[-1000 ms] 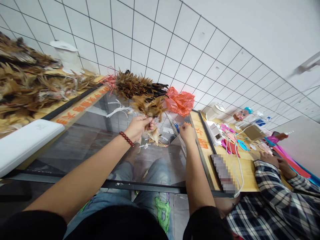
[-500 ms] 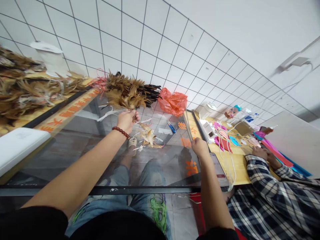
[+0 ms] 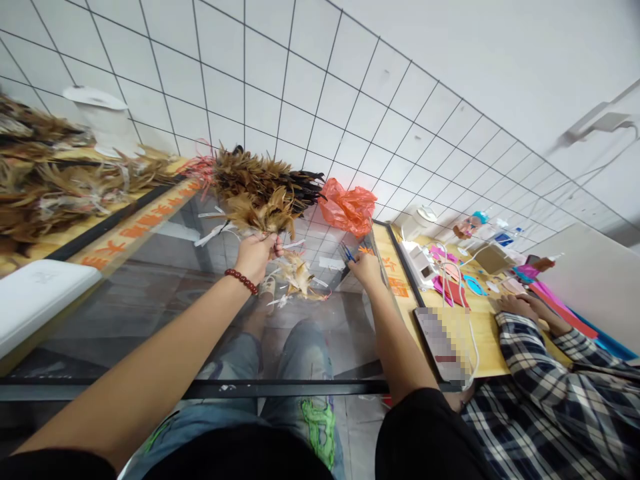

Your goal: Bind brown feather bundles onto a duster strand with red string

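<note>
The left hand (image 3: 256,257) pinches brown feathers (image 3: 267,212); the right hand (image 3: 367,269) meets a blue tool (image 3: 348,254) (can't tell if gripped)

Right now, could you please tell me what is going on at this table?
A person's left hand pinches a small bunch of brown feathers over a clear glass tabletop, in front of a thick brown-and-black feather bundle. The right hand is at a small blue-handled tool; whether it grips it is unclear. Pale tan feathers lie between the hands, and a crumpled red plastic bag sits beyond. To the right, a co-worker in a plaid shirt has both hands close together.
</note>
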Available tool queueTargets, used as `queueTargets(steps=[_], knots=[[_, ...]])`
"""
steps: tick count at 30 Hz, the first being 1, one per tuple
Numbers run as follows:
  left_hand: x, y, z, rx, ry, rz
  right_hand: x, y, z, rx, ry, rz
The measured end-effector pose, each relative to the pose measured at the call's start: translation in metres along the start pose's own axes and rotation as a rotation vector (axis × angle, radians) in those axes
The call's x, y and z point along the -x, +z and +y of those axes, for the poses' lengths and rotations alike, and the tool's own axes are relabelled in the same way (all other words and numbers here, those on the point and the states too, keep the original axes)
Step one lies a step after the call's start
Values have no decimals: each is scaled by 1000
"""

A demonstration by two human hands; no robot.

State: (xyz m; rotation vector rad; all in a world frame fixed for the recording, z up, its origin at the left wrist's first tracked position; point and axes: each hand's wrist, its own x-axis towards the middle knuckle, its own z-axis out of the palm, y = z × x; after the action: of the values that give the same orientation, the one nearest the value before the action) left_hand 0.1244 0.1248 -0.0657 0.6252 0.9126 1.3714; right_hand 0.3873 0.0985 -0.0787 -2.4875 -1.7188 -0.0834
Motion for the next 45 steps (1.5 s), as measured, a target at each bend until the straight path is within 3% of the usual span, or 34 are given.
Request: queueTargets(steps=[5,7,9,13,19,21,23,26,28,31,36,39,42,44,45], knots=[[0,-2,-1,-23,13,9,17,-6,46,-18,113,32],[-1,-2,-2,-28,16,12,26,-7,62,-49,171,102],[-2,-2,-2,-29,15,28,32,-5,70,-55,239,127],[-2,-2,-3,-36,8,48,39,-6,78,-26,303,28],[-2,-2,0,-32,8,39,50,-18,98,77,346,73],[-2,-3,-1,-49,4,27,53,-18,90,39,259,134],[-4,-5,-2,-63,4,19,53,-15,68,-69,71,164],[-6,-7,-4,-66,14,12,51,-8,22,-218,-113,20],[-7,-8,-5,-64,27,11,49,-3,-6,-231,-77,-51],[-7,-8,-3,-67,43,12,44,3,-34,-184,7,-48],[-5,-5,-2,-62,38,40,35,5,-48,-77,-53,-55],[-5,-3,-3,-45,32,39,48,-14,-27,-107,-101,-78],[-5,-4,-3,-17,42,35,95,-50,22,-235,-269,-180],[-5,-4,-3,-8,52,36,142,-78,60,-284,-427,-388],[-6,-4,-3,-8,54,45,165,-91,76,-289,-470,-558]])
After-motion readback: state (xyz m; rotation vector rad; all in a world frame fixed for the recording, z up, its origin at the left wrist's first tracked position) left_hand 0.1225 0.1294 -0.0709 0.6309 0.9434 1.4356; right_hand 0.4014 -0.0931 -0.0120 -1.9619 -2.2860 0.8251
